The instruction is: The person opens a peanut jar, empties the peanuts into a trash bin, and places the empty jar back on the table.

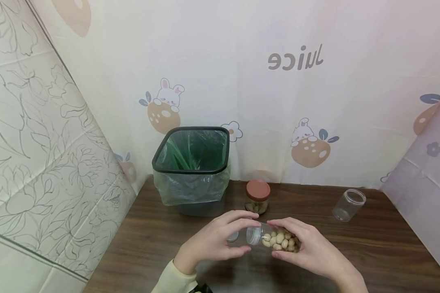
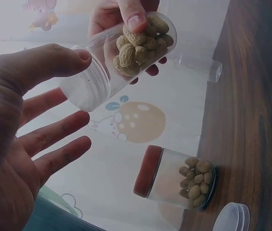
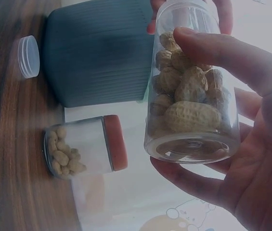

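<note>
My right hand (image 1: 311, 248) grips a clear plastic jar (image 2: 95, 72) of unshelled peanuts (image 1: 280, 240) by its base end. The jar lies tilted in the air above the table, its threaded, uncovered mouth towards my left hand (image 1: 220, 238). That hand has its fingers spread and nearly straight around the mouth end, the thumb overlapping the neck in the left wrist view. On the table behind the left fingers is a clear round lid (image 3: 28, 57), partly hidden in the head view. Just beyond the hands stands a jar with a red lid (image 1: 257, 197), some peanuts at its bottom.
A dark-rimmed bin (image 1: 190, 172) lined with a green bag stands at the back left of the wooden table (image 1: 381, 244). To the right is a clear jar without a lid (image 1: 348, 205). A printed curtain (image 1: 242, 81) hangs behind.
</note>
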